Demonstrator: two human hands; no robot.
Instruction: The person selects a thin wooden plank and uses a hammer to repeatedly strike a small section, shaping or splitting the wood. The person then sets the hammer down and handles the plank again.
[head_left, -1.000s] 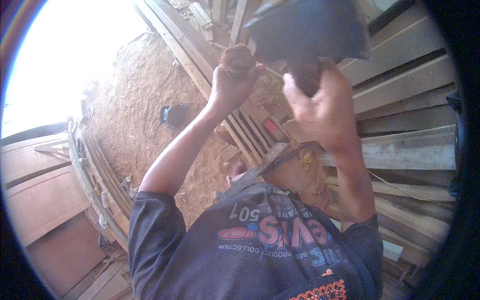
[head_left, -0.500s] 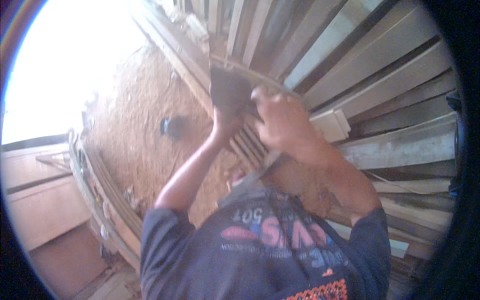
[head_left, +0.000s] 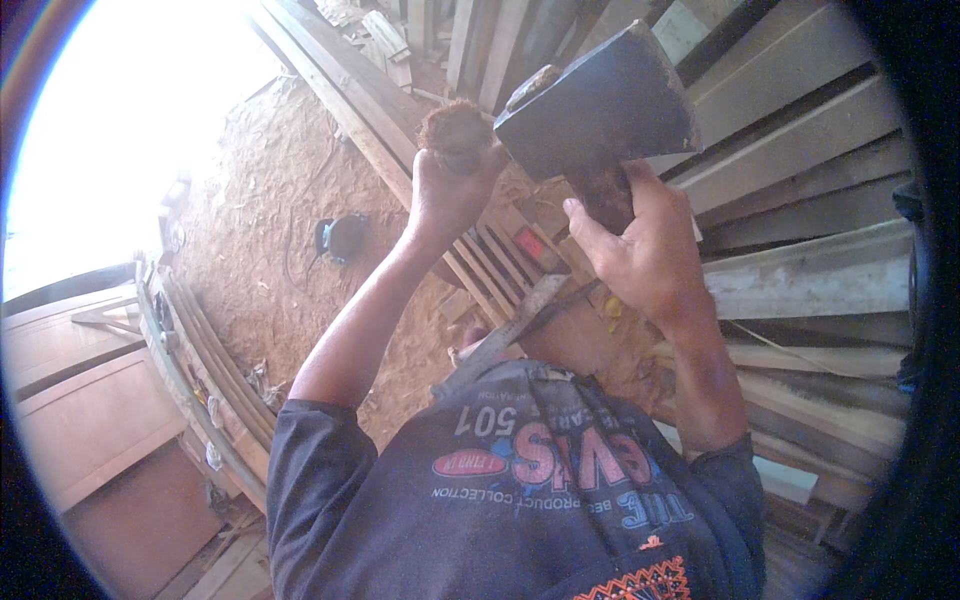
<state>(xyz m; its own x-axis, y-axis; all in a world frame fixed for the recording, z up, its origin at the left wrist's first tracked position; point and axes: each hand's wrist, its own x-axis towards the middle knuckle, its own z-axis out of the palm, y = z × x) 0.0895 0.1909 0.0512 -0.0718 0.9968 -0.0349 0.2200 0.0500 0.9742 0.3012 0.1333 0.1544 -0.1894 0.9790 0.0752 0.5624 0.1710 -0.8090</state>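
Right hand (head_left: 652,245): mallet (head_left: 603,98); left hand (head_left: 450,198): frayed handle (head_left: 455,128)

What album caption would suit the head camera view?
The right hand grips a dark mallet, the left hand a frayed brown-topped object, beside wooden planks.

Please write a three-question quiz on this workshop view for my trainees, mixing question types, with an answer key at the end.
1. Multiple choice: Which hand grips the large, dark, block-headed mallet?
A) Left
B) Right
C) Both

2. True or false: The left hand holds a rounded object with a frayed, reddish-brown, fibrous top.

3. Short answer: What two colours show on the small device lying on the rough, brown ground, to the left of the left hand in the picture?

Key:
1. B, the right hand.
2. True.
3. Blue and black.
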